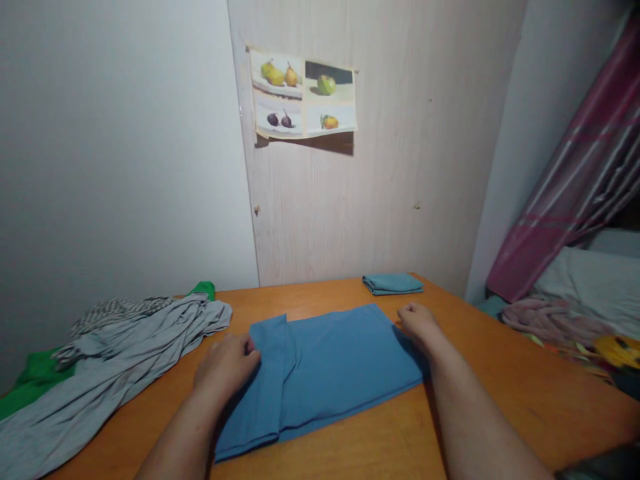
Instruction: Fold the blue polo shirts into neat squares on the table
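Three heaped cloths lie along the left side of the tabletop point(380, 443): green cloth point(37, 381) showing at the outer side and again at the top, a patterned cloth point(123, 312) toward the far edge, and a crumpled grey garment point(135, 360) stretching over them toward the near left. A plain white wall point(125, 133) rises behind.

Next comes the left hand point(227, 363), its fingers curled and thumb drawn in close, over the left border of the blue cloth point(345, 367). Whether it pinches fabric cannot be told. The blue cloth lies flat across the middle of the tabletop, between the two hands, with a folded band along its left end and creases beside that fold.

Above, a sheet of fruit pictures point(303, 93) hangs on the pale wood-grain panel point(340, 220) past the far edge. A folded teal cloth point(393, 285) sits at the far right corner, well apart from the blue one.

The right hand point(420, 327) is narrowed into a loose fist at the blue cloth's right border; its grip is hidden. Beyond the right edge are a pink curtain point(555, 180), white bedding point(595, 273) and a rumpled pinkish cloth point(545, 323).
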A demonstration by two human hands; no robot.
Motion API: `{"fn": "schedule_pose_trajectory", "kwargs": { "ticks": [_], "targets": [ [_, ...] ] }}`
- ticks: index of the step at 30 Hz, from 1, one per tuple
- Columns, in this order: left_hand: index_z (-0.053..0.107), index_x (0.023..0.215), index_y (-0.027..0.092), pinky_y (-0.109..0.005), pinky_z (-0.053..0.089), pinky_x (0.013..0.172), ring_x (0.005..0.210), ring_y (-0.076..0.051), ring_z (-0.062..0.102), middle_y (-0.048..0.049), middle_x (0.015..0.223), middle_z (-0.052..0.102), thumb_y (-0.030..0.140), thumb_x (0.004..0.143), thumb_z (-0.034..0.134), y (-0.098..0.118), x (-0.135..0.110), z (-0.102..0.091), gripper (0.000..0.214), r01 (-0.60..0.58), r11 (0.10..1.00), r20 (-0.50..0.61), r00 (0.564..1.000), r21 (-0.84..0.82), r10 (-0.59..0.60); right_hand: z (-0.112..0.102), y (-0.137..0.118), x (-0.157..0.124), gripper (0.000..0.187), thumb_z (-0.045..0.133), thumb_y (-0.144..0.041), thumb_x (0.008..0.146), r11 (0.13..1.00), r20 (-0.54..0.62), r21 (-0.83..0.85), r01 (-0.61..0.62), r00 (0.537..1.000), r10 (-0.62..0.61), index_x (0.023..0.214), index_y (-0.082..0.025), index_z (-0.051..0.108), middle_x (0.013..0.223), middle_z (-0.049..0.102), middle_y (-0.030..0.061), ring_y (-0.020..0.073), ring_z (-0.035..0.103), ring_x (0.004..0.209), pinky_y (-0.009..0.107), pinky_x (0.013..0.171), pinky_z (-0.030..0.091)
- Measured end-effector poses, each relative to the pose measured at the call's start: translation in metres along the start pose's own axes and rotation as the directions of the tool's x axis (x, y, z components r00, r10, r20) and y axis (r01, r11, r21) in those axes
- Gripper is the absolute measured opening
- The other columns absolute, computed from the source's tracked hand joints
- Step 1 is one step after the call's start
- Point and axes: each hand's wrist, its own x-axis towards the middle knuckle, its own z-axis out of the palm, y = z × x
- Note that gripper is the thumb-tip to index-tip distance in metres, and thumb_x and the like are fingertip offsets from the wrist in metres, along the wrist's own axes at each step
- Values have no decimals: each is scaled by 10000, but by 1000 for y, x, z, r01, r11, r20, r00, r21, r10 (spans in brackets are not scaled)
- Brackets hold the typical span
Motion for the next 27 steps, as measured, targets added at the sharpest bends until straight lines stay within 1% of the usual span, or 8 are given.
{"fn": "schedule_pose_trajectory", "kwargs": {
  "ticks": [2,7,12,17,20,22,25,27],
  "targets": [
    [603,699,213,-283,301,656,763,-234,549,-45,731,612,461,770,647,15,-6,4,262,-76,991,-51,995,110,82,1,-3,-2,216,516,-316,835,1000,-45,2,26,999,-26,701,-195,634,743,657,75,187,575,703,270,568,335],
    [631,920,211,-316,373,707,904,-278,588,-84,960,652,692,767,573,47,-29,27,509,-145,945,152,983,293,104,14,-20,-11,187,521,-270,829,968,55,154,197,977,-207,673,-194,591,679,624,29,148,547,641,237,554,350],
    [594,866,206,-340,370,745,948,-286,584,-109,1009,638,362,765,599,49,-37,37,185,-163,855,173,981,492,87,37,-24,-22,125,561,-247,815,917,259,300,264,902,-345,722,-186,618,649,608,11,133,543,586,224,540,373],
    [523,733,215,-299,318,633,777,-219,579,-57,817,621,242,784,504,35,-22,33,61,-115,913,153,987,391,58,50,-15,-23,154,573,-293,833,927,353,210,310,860,-367,811,-174,667,675,650,28,151,572,600,242,545,377],
    [477,665,220,-272,309,577,660,-180,544,6,657,556,259,772,503,24,-8,16,116,32,992,30,999,120,-36,51,-14,-21,171,594,-318,829,918,364,121,378,843,-395,816,-176,689,721,682,41,170,595,670,256,597,386],
    [469,635,222,-265,332,563,636,-179,543,18,612,532,266,761,497,13,-1,-3,137,164,985,-82,982,-58,-169,50,-14,-20,178,602,-329,825,913,357,60,403,846,-396,814,-181,700,767,699,51,183,606,722,265,629,388],
    [510,693,218,-288,365,573,650,-210,564,0,627,560,310,773,492,-10,-3,-38,124,312,943,-274,903,-113,-332,48,-16,-20,190,599,-342,829,917,355,-9,399,858,-370,821,-185,707,804,710,60,195,614,759,273,656,387],
    [544,820,208,-317,385,601,706,-248,586,-29,701,598,364,788,504,-24,-9,-55,164,344,933,-412,839,-105,-355,48,-17,-20,205,592,-354,834,916,360,-26,400,859,-365,835,-186,710,805,711,64,201,616,760,280,660,387]
  ]
}}
